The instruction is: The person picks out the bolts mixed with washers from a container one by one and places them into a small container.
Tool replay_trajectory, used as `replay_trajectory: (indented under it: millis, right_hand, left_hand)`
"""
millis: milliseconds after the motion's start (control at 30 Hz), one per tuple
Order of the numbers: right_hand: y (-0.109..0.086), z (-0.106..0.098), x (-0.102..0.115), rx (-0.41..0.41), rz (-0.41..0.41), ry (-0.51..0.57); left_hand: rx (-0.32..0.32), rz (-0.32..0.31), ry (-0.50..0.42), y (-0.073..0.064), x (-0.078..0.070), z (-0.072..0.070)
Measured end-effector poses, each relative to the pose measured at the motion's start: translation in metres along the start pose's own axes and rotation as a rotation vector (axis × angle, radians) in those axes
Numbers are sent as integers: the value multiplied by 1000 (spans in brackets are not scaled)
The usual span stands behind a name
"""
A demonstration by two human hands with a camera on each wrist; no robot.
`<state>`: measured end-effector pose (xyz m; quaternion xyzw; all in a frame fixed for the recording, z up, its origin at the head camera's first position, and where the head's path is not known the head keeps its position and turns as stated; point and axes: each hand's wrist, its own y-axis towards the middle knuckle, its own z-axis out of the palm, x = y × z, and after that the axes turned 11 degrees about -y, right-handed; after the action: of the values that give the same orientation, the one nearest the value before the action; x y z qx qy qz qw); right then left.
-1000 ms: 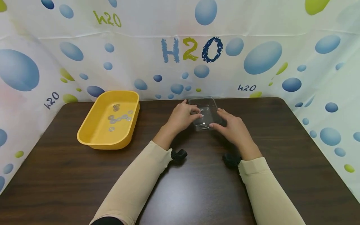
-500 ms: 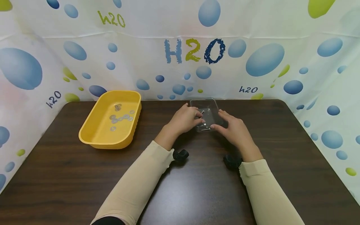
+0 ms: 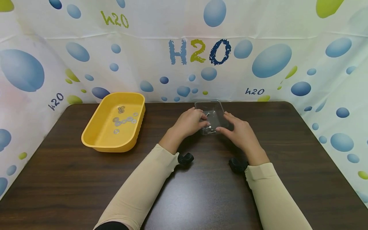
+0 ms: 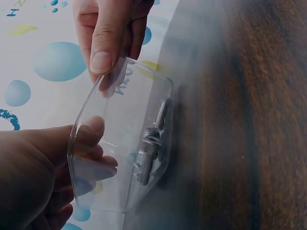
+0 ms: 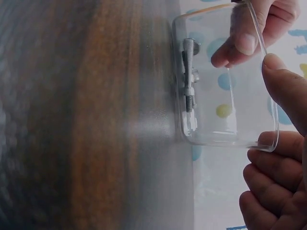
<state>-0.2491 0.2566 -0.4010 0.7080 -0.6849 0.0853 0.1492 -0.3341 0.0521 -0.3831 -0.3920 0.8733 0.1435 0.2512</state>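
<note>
A small clear plastic box (image 3: 217, 119) stands on the table toward the back. Metal bolts (image 4: 147, 160) with nuts lie along its bottom, and a long bolt (image 5: 188, 62) shows plainly in the right wrist view. My right hand (image 3: 241, 132) grips the box's right side, its thumb at the near corner and its fingers along the wall. My left hand (image 3: 188, 123) reaches over the left rim with its fingertips inside. In the left wrist view its thumb (image 4: 93, 127) and fingers stand apart, bent slightly, with nothing visible between them.
A yellow tray (image 3: 95, 134) stands on the left of the dark wooden table (image 3: 207, 191). Several flat metal washers (image 3: 124, 121) lie scattered in it. A white printed backdrop (image 3: 155, 19) rises behind and beside the table.
My left hand has shifted slightly within the box, its fingers staying over the left rim. My right hand keeps its grip. The whole head view has drifted a little.
</note>
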Motion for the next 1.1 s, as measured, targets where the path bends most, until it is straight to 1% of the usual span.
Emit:
replay_trajectory:
  millis: [367, 600, 833, 1000, 1100]
  right_hand:
    - [2, 2, 4, -7, -19, -5]
    - [2, 1, 7, -9, -20, -15]
    - [0, 0, 7, -15, -20, -8]
    - [-2, 0, 5, -35, -17, -7]
    - [-3, 0, 4, -74, -27, -8]
  left_hand:
    - [-26, 11, 15, -5, 5, -1]
    - [-92, 64, 23, -11, 7, -1]
    - [-189, 24, 8, -22, 5, -9]
    - [-208, 60, 49, -27, 4, -15]
    - [-212, 69, 85, -32, 4, -21]
